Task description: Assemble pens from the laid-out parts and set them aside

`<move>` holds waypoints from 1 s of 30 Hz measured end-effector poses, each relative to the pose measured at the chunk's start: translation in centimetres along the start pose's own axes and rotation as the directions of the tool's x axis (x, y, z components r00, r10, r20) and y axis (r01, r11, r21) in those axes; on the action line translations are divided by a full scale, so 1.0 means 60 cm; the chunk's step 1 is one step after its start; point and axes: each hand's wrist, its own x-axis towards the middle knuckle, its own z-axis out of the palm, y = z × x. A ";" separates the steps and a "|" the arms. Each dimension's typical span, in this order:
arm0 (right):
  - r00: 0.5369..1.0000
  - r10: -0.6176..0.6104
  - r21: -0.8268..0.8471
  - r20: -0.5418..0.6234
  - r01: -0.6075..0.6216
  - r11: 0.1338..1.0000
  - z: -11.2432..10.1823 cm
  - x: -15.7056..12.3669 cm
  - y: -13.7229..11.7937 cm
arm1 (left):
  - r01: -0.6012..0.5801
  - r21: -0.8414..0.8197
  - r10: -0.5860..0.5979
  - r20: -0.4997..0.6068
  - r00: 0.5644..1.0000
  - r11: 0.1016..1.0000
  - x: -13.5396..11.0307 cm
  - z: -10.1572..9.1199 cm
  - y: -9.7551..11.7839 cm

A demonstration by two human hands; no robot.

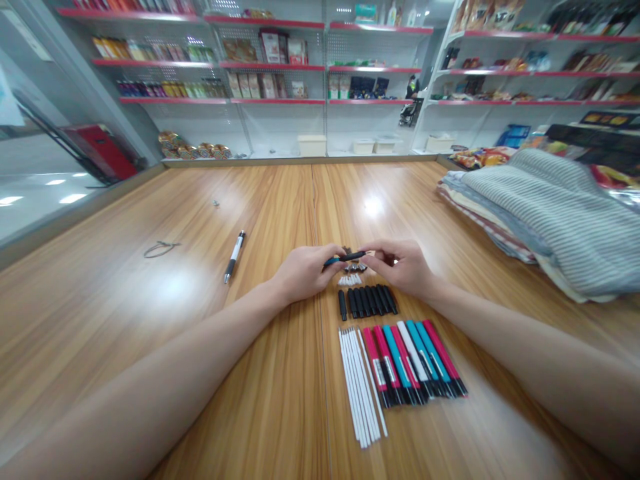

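Observation:
My left hand (306,272) is closed around the blue end of a partly assembled pen (353,257) with a black grip section. At the pen's other end, my right hand (404,267) pinches the dark tip between thumb and fingers. Small metal pen tips (356,267) lie just under the hands, partly hidden by them. Nearer to me come small white plastic pieces (350,280), then a row of black grip sleeves (371,301). Below these lie several white ink refills (359,387) beside a row of pink, teal and white pen barrels (407,357).
A complete white-and-black pen (235,257) lies left of my hands, with a thin looped cord (160,249) farther left. Folded striped cloths (555,213) are stacked at the right. Stocked shelves (275,65) stand behind the wooden table (270,200).

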 end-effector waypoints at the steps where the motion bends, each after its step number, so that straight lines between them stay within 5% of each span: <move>1: 1.000 -0.002 -0.012 0.003 0.002 1.000 0.000 0.000 0.000 | -0.013 0.003 0.013 -0.002 1.000 1.000 0.000 -0.001 0.000; 30: 0.961 -0.152 -0.252 0.232 0.210 0.945 -0.010 0.003 -0.005 | -0.103 0.152 0.101 0.024 0.995 0.983 0.003 -0.001 0.012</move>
